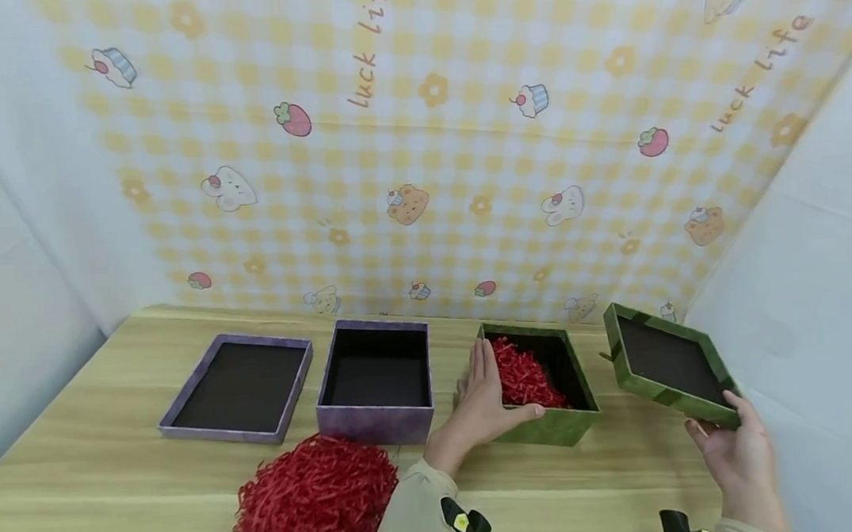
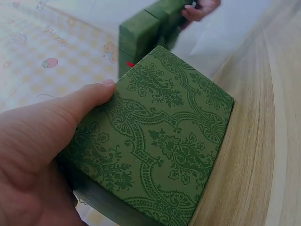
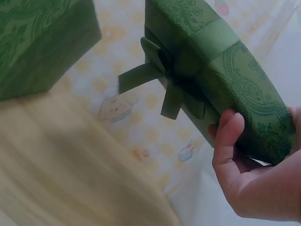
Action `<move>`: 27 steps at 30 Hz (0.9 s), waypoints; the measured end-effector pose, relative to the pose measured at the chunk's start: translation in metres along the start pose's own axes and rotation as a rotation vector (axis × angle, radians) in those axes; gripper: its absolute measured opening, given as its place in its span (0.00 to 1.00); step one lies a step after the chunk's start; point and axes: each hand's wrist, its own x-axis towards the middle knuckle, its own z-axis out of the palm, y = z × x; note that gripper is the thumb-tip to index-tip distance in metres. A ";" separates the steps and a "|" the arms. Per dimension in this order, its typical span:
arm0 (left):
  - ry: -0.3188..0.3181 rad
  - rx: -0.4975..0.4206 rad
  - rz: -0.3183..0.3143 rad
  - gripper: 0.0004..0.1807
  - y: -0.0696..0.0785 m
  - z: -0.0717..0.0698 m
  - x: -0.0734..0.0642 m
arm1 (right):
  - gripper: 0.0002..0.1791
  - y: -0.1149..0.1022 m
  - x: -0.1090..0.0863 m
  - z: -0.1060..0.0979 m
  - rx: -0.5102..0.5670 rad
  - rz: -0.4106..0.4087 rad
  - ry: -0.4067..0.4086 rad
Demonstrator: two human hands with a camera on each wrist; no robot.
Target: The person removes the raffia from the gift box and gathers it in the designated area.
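A green box (image 1: 558, 428) with a dark inside holds red shredded paper (image 1: 525, 377). My left hand (image 1: 480, 406) rests on its near left corner, the straight fingers along the left wall and the thumb stretched along the front rim. In the left wrist view the box's patterned face (image 2: 155, 136) shows, while the fingers behind it are hidden. To the right, my right hand (image 1: 737, 447) grips the green lid (image 1: 669, 358) by its near right corner. The lid is tilted, its black inside facing the head camera. A ribbon bow (image 3: 174, 80) hangs from the lid's side.
Left of the green box stands an open purple box (image 1: 376, 421) with a black inside. Its purple lid (image 1: 235, 389) lies inside-up farther left. A large heap of red shredded paper (image 1: 318, 497) sits at the front of the wooden table (image 1: 85, 471). A patterned cloth (image 1: 392, 140) hangs behind.
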 end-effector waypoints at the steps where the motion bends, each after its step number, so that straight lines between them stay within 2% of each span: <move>1: -0.002 -0.005 -0.005 0.63 0.000 0.000 0.000 | 0.12 0.001 0.001 -0.004 0.020 0.015 0.033; 3: -0.004 -0.014 -0.010 0.63 0.000 -0.001 -0.001 | 0.11 0.004 0.003 -0.011 -0.010 0.042 0.097; 8: -0.005 -0.029 -0.001 0.63 0.002 -0.001 0.000 | 0.07 0.010 0.007 -0.022 -0.196 0.111 0.218; 12: 0.003 -0.035 -0.012 0.63 0.003 0.000 -0.002 | 0.07 0.013 0.008 -0.028 -0.374 0.160 0.213; 15: -0.001 -0.041 -0.019 0.63 0.002 0.002 -0.003 | 0.08 0.016 0.006 -0.034 -0.450 0.183 0.204; 19: 0.007 -0.069 -0.012 0.64 0.001 0.002 -0.002 | 0.04 0.022 0.008 -0.040 -0.469 0.217 0.216; 24: 0.016 -0.070 -0.006 0.64 -0.001 0.001 0.001 | 0.05 0.029 0.013 -0.044 -0.476 0.236 0.186; 27: 0.015 -0.072 -0.001 0.64 -0.001 0.004 0.003 | 0.19 0.032 0.015 -0.044 -0.607 0.223 0.185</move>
